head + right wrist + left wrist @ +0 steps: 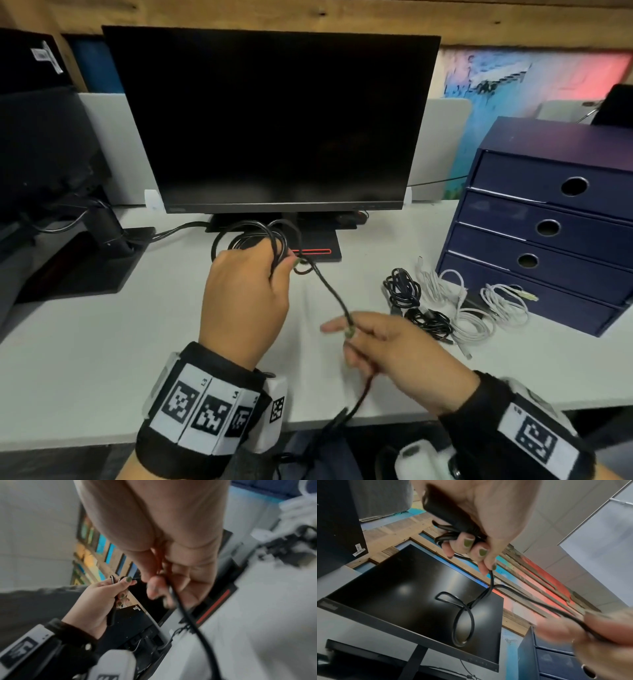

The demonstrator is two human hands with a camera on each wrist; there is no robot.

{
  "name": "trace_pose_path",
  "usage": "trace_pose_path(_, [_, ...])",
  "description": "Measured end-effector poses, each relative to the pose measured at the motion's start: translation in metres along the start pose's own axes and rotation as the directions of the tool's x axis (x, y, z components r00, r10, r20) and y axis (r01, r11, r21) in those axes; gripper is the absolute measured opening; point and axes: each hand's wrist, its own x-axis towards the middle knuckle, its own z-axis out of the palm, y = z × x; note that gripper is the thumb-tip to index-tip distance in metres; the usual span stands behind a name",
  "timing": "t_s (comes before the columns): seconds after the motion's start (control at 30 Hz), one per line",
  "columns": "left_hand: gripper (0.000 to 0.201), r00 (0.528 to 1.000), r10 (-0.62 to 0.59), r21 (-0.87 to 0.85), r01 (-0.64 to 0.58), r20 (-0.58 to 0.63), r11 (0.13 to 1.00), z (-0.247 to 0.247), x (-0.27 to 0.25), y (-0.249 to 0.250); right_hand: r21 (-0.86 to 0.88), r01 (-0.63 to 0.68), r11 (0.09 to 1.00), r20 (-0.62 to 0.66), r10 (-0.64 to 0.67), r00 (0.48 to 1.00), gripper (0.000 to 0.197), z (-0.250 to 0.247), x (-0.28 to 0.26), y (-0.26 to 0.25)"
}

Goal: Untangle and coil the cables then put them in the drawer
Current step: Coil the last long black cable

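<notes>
My left hand [245,291] is raised over the white desk [85,342] and grips several loops of a black cable [334,296]. In the left wrist view its fingers [467,546] curl round the loops and a black plug body. The cable runs down and right to my right hand [387,346], which pinches it between thumb and fingers; its tail hangs past the desk's front edge. The right wrist view shows the cable [188,618] leaving my curled right fingers [159,591]. A dark blue drawer unit [548,222] stands at the right, its drawers closed.
Tangled black cables [407,294] and white cables [479,308] lie on the desk in front of the drawer unit. A dark monitor [274,120] on a stand with a red stripe [311,251] stands behind my hands. Another monitor base [85,260] sits at the left.
</notes>
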Motion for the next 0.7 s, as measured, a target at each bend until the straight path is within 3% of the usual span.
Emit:
trace_pose_path(0.07, [0.011,0.998,0.038,0.013,-0.038,0.047,0.999,-0.005,0.001,-0.005,-0.155,0.123,0.980,-0.174,-0.150,0.973,0.035,-0.011,0.003,-0.008])
trace_pose_path(0.17, [0.010,0.988,0.088,-0.057,-0.081,0.131,0.995,-0.009,0.000,-0.009,-0.392,0.234,0.890,-0.270,-0.354,0.895,0.024,-0.027,0.003,-0.031])
trace_pose_path(0.23, [0.014,0.977,0.095,-0.214,-0.053,0.193,0.975,-0.006,-0.002,-0.007,-0.482,0.252,0.839,-0.298,-0.427,0.854,0.019,-0.035,0.000,-0.047])
trace_pose_path(0.33, [0.012,0.967,0.100,-0.484,0.027,0.234,0.874,0.002,-0.008,0.006,-0.516,0.270,0.813,-0.325,-0.478,0.816,0.022,-0.043,0.005,-0.063])
trace_pose_path(0.4, [0.007,0.965,0.113,-0.593,0.051,0.235,0.804,0.006,-0.011,0.015,-0.527,0.277,0.803,-0.286,-0.475,0.833,0.022,-0.042,0.010,-0.065])
trace_pose_path(0.47, [0.006,0.964,0.142,-0.612,0.027,0.226,0.790,0.010,-0.014,0.020,-0.500,0.267,0.824,-0.238,-0.427,0.873,0.021,-0.036,0.013,-0.062])
trace_pose_path(0.57, [0.015,0.967,0.148,-0.557,-0.008,0.207,0.830,0.016,-0.015,0.018,-0.376,0.241,0.895,-0.162,-0.319,0.934,0.022,-0.027,0.015,-0.051])
trace_pose_path(0.7, [0.017,0.974,0.150,-0.411,-0.068,0.171,0.909,0.017,-0.014,0.015,-0.250,0.212,0.945,-0.047,-0.231,0.972,0.031,-0.022,0.016,-0.041])
